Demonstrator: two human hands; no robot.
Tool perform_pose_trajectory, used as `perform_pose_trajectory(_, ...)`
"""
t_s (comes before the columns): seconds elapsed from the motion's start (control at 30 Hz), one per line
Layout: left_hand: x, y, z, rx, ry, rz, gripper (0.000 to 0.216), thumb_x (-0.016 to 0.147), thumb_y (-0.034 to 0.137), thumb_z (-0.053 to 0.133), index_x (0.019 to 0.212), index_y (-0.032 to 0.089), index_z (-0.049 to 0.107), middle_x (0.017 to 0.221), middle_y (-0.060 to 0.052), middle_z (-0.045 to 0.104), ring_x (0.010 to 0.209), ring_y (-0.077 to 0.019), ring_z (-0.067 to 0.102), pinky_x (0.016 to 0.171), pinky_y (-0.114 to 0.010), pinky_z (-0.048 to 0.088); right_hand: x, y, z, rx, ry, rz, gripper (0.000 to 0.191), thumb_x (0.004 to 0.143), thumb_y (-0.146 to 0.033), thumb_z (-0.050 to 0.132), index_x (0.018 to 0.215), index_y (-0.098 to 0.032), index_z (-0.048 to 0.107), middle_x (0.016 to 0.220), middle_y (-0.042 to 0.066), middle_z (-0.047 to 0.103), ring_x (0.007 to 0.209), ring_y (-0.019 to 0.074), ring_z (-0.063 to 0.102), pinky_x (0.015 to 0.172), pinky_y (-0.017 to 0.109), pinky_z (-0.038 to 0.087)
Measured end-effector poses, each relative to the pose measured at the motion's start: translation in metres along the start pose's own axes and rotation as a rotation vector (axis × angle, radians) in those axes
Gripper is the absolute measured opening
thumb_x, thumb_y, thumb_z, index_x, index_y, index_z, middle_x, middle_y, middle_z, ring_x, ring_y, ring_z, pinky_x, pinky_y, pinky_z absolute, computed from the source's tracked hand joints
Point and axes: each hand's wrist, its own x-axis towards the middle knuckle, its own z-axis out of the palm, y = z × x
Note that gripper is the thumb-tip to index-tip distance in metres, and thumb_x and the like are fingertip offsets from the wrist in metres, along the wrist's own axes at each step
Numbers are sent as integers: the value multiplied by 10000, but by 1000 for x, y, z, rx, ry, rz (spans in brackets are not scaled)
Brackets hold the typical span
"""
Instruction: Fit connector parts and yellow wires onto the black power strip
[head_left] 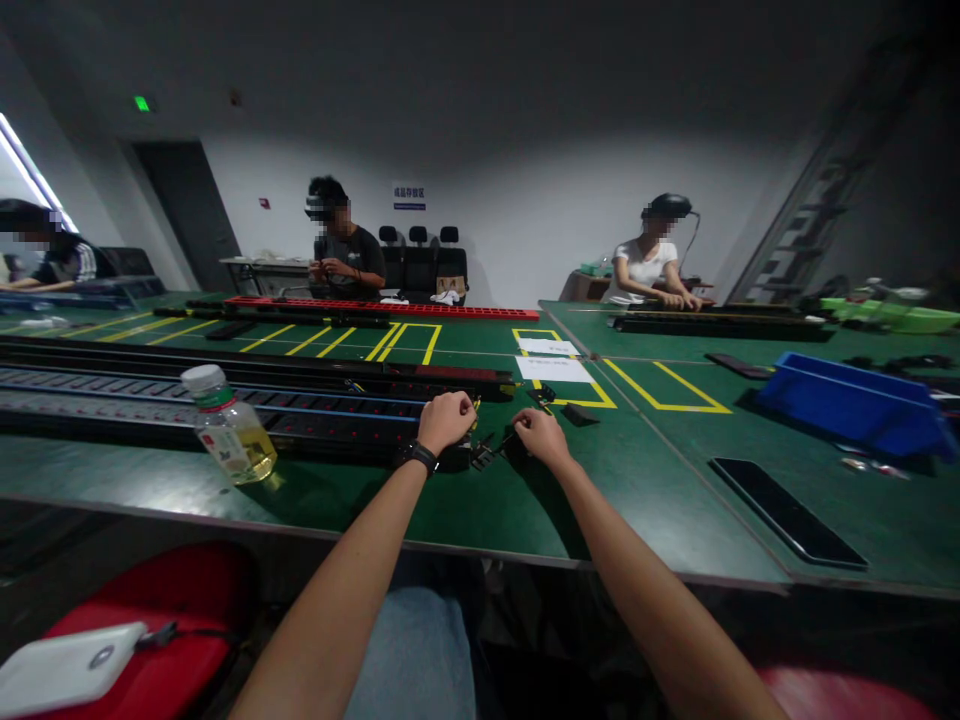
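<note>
My left hand (446,420) is closed at the right end of a long black rail-like assembly (352,422) with a blue strip along it. Whatever its curled fingers pinch, perhaps part of the yellow wiring there, is too small to make out. Just to the right, my right hand (541,438) is closed low over the green table (465,512), its fingertips pinched near a thin dark piece that I cannot identify. Between the hands lies a small black slotted part (484,454). Beyond my right hand rest another small black part (543,396) and a dark flat piece (581,413).
A bottle of yellow liquid (234,435) stands left, near the table's front edge. To the right are a dark phone-like slab (787,512) and a blue bin (851,405). White papers (555,369) lie ahead. Co-workers sit across the table behind a red slotted strip (375,308).
</note>
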Motion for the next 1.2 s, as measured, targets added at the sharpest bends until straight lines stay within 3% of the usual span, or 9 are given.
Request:
perform_pose_trajectory(0.2,-1,1,2,27,22,-16,132,963,253,624,1021,251,742,1064,-64,812,1009,-241,738,888,-314,507,1,2,2,17,8,0,258,926,-186,585,1003,-230,827,1012,76,808,920,229,716,729,270,453)
perform_pose_trajectory(0.5,-3,3,-3,42,17,-15,103,972,274,605,988,241,701,983,-56,807,954,-239,750,820,-310,505,1,3,2,28,19,-13,260,913,-192,586,992,-234,831,991,77,809,904,230,719,721,271,454)
perform_pose_trajectory(0.93,-8,10,-4,144,-18,56,338,1045,345,481,969,257,799,1012,-83,826,1014,-264,757,874,-334,516,0,3,3,21,24,-23,237,926,-185,595,976,-235,821,982,59,806,916,220,719,717,260,442)
perform_pose_trajectory(1.2,-9,12,-7,138,-37,49,357,1044,337,470,970,271,813,1020,-76,829,1024,-253,753,880,-324,509,-1,1,1,23,10,7,243,923,-184,602,994,-243,826,995,64,802,921,222,715,729,260,453)
